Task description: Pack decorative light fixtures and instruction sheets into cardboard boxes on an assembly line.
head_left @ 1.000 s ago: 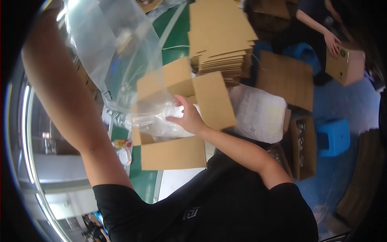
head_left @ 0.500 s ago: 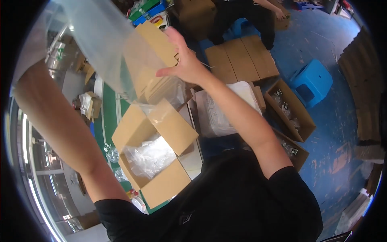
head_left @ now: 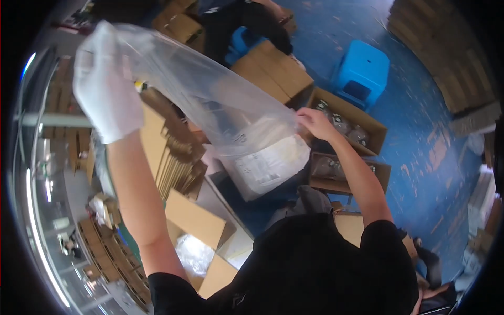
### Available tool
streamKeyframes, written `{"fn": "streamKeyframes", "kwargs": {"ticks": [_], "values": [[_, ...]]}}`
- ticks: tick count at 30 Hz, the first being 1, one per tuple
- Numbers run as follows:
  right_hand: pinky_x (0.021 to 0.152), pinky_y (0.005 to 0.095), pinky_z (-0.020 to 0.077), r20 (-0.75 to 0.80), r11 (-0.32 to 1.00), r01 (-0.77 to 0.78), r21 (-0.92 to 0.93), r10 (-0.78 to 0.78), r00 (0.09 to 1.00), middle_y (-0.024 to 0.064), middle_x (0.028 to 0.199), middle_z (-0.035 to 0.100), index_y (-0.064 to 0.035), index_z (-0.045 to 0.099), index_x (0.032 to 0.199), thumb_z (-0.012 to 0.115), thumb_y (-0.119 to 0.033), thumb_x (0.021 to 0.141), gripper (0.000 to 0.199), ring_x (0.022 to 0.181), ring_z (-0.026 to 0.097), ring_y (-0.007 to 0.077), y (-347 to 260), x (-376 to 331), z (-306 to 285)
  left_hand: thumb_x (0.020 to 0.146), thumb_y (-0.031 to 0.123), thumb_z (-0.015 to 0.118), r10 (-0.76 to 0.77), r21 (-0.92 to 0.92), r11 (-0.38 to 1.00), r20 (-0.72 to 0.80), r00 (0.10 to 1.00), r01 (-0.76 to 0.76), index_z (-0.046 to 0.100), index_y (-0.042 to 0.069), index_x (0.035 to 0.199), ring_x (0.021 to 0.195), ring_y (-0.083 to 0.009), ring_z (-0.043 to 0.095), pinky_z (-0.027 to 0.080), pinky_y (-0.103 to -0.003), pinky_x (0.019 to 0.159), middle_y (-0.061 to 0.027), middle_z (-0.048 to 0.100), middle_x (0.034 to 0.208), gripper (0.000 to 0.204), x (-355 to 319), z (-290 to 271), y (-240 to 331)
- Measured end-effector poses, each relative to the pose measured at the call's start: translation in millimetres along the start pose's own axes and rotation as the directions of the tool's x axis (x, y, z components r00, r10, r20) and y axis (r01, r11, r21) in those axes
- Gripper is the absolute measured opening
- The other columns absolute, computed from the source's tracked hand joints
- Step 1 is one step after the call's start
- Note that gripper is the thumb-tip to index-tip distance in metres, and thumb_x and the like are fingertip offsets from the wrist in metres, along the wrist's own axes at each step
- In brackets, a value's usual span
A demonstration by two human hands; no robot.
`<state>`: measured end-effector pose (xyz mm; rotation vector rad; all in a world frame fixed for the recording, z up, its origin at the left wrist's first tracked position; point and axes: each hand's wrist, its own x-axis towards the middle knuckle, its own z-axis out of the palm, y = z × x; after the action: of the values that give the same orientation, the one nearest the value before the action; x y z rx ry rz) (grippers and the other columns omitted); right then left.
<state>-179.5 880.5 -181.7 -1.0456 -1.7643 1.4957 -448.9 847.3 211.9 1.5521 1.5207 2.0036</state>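
A long clear plastic bag [head_left: 210,94] is stretched out between my two hands. My left hand [head_left: 108,86], in a white glove, is raised at the upper left and closed on one end of it. My bare right hand [head_left: 316,124] pinches the other end with thumb and fingers. Behind the bag lies a white wrapped bundle [head_left: 270,165] with dark handwriting, partly seen through the film. Below my left forearm stands an open cardboard box [head_left: 197,218] with crumpled clear plastic [head_left: 194,254] inside.
Folded cardboard sheets [head_left: 178,157] stand beside my left forearm. At the right are open cartons [head_left: 375,142] of clear-packed items and a blue stool [head_left: 362,71]. A closed carton [head_left: 273,71] sits near another person in dark clothes [head_left: 247,26]. Flattened cardboard [head_left: 446,58] lines the far right.
My right hand, earlier open and apart from the bag, has moved right and now grips its end. The bag is now spread across the view, and the view has turned right.
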Motion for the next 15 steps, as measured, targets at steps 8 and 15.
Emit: {"fn": "streamKeyframes", "kwargs": {"ticks": [8,15], "values": [[0.066,0.0446,0.0513,-0.606,0.711,-0.546,-0.442,0.212,0.767,0.016,0.078,0.069,-0.0075,0.07,0.096,0.061,-0.027,0.096,0.021,0.074,0.067,0.037,180,-129,-181,0.1,0.014,0.058,-0.545,0.081,0.837,0.205,0.813,0.54,0.059,-0.001,0.098,0.075,-0.0186,0.07,0.057,-0.03,0.073,-0.0106,0.07,0.084,0.015,-133,169,-286],[0.068,0.0496,0.0515,-0.573,0.353,-0.698,-0.623,0.401,0.714,0.0172,0.084,0.069,-0.0106,0.071,0.094,0.062,-0.045,0.093,0.036,0.081,0.066,0.0404,299,-152,-285,0.096,0.014,0.063,-0.725,0.09,0.678,0.244,0.644,0.73,0.057,-0.003,0.1,0.069,-0.0173,0.067,0.056,-0.028,0.065,-0.0137,0.068,0.085,0.018,-265,292,-478]]}}
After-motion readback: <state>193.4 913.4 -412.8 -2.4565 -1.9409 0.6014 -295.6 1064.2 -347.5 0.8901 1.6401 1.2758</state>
